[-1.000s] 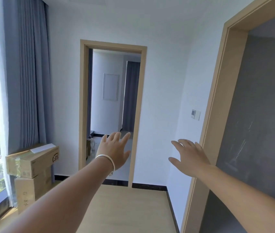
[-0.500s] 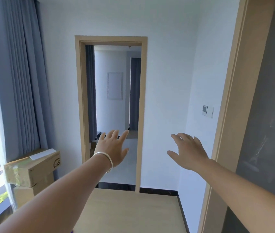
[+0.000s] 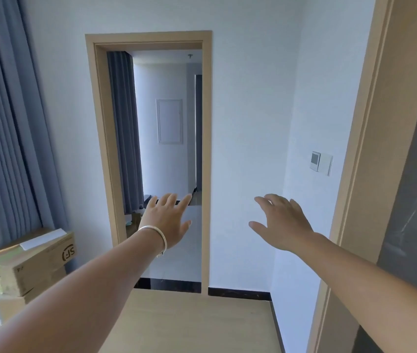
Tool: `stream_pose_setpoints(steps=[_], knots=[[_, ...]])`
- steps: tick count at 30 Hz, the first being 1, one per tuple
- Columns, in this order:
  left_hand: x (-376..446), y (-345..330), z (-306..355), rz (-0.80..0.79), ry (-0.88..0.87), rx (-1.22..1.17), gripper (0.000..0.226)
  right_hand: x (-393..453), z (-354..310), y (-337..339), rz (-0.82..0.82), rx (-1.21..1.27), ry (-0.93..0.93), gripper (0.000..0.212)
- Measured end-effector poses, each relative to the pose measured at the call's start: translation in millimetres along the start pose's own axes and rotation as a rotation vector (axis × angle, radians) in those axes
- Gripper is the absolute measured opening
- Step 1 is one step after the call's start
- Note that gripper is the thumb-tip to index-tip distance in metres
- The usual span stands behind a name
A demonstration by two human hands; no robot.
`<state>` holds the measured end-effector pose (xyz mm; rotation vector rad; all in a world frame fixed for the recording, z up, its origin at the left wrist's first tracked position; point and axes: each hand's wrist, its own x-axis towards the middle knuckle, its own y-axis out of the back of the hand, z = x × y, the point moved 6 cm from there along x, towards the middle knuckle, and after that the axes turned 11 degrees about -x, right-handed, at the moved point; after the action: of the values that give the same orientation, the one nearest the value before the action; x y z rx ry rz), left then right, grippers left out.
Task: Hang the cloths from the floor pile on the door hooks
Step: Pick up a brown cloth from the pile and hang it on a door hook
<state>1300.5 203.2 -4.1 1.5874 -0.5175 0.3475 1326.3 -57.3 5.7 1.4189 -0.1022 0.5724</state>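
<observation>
- At the far left we see a grey-blue curtain (image 3: 3, 118) hanging beside a window, with stacked cardboard boxes (image 3: 27, 263) standing below it against the wall.
- Next comes our left hand (image 3: 168, 221), held out in front of us with a bangle (image 3: 155, 238) on the wrist. Its fingers are spread and relaxed and hold nothing.
- Behind that hand stands an open doorway (image 3: 148, 154) in a pale wood frame, leading to a further room where another curtain hangs. A few small items sit low on the floor just inside it, but they are too small for us to say what they are.
- Our right hand (image 3: 282, 222) floats in front of the white wall, palm down, fingers loosely extended, also empty.
- Further right, a wall switch (image 3: 321, 163) is mounted beside a second wooden door frame (image 3: 370, 149), and a dark grey panel (image 3: 416, 200) fills the right edge.
- Neither the cloth pile nor any door hooks show anywhere in view, so we cannot say which way they lie from our fingers, how the cloths run, or which hand is nearer.
- We judge that no cloth has been picked up yet, and that the coming move depends first on finding the pile, most likely by looking down or stepping through a doorway.
</observation>
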Motion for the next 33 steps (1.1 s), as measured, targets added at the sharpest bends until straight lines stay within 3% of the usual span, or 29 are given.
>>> stream_pose_setpoints(steps=[9, 18, 25, 33], knots=[[107, -77, -6, -0.015, -0.033, -0.033, 0.066, 102, 33, -61, -0.022, -0.047, -0.024, 0.065], [250, -150, -71, 0.038, 0.013, -0.109, 0.065, 266, 32, -107, -0.016, -0.133, 0.023, 0.064], [311, -201, -137, 0.032, 0.06, -0.076, 0.064, 366, 0, -150, -0.008, -0.115, 0.069, 0.064], [314, -238, -245, 0.009, 0.238, 0.001, 0.064, 462, -82, -195, 0.02, -0.02, 0.225, 0.061]])
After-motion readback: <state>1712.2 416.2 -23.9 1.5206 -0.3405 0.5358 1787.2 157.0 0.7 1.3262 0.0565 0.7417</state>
